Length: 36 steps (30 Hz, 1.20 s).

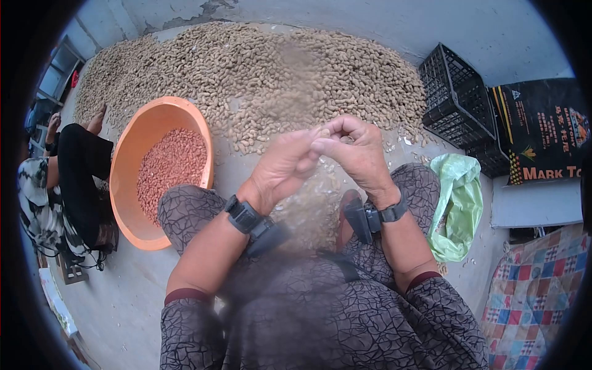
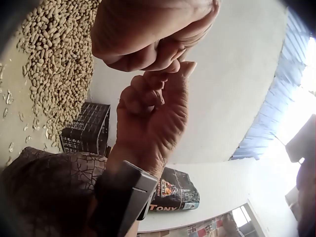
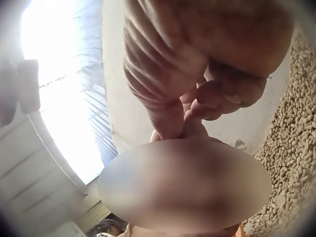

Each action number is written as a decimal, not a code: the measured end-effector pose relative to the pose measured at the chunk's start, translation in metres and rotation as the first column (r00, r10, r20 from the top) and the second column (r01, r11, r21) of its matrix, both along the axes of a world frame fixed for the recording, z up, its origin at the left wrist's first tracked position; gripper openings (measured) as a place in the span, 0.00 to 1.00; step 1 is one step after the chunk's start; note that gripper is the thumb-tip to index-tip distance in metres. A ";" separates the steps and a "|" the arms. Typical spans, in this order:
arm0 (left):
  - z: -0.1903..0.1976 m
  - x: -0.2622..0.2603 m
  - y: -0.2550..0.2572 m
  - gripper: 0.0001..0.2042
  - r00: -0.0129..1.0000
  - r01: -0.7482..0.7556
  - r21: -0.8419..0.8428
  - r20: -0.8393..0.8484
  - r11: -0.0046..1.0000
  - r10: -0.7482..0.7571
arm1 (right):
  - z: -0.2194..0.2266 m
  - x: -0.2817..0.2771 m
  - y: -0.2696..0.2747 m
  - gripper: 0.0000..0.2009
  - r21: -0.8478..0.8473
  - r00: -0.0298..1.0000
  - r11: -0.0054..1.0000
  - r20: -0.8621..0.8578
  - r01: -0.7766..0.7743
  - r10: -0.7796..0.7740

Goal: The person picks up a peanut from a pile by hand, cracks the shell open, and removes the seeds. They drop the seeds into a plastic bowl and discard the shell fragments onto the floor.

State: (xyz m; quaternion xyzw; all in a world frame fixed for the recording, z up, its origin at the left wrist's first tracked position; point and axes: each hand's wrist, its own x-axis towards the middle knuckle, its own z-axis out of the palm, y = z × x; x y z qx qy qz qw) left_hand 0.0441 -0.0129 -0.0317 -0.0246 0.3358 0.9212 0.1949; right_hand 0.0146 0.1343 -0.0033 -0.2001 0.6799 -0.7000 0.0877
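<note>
Both hands meet in front of the body, over the lap, in the head view. My left hand (image 1: 280,163) and my right hand (image 1: 361,151) pinch a small pale peanut (image 1: 324,132) between thumbs and fingertips. Most of the peanut is hidden by the fingers. In the left wrist view, the right hand (image 2: 153,116) has its fingers curled in, its thumb tip right at the left hand's fingers. Ahead, a wide heap of unshelled peanuts (image 1: 246,74) covers the floor. An orange basin (image 1: 126,160) holding reddish shelled peanuts (image 1: 172,163) stands beside the left knee.
Black plastic crates (image 1: 453,92) stand at the right, near a black printed sack (image 1: 542,129). A green plastic bag (image 1: 459,209) lies by the right knee. Another person's legs (image 1: 86,151) are at the far left. Loose shells lie between the feet.
</note>
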 end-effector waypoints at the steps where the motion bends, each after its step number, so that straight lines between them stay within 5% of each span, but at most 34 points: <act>1: -0.002 0.000 0.000 0.10 1.000 0.019 0.009 0.001 1.000 -0.019 | -0.001 0.000 0.001 0.05 0.000 1.000 1.000 0.002 0.006 -0.006; 9: -0.005 -0.001 0.003 0.12 0.997 0.074 -0.037 -0.004 0.997 -0.074 | 0.000 0.000 0.005 0.06 0.043 0.998 0.999 -0.059 0.030 -0.028; 20: 0.004 0.000 0.000 0.14 0.998 0.057 -0.197 0.004 0.979 -0.058 | -0.019 -0.002 0.001 0.08 0.205 0.914 0.956 -0.389 0.212 -0.119; 27: 0.006 -0.001 0.002 0.11 1.000 -0.020 -0.264 -0.027 0.964 0.014 | -0.030 -0.002 -0.004 0.10 0.260 0.918 0.939 -0.380 0.223 -0.112; 36: 0.003 0.001 -0.001 0.15 0.998 0.014 -0.212 -0.053 0.977 -0.026 | -0.013 0.004 -0.001 0.08 0.221 0.988 0.969 -0.131 0.111 -0.083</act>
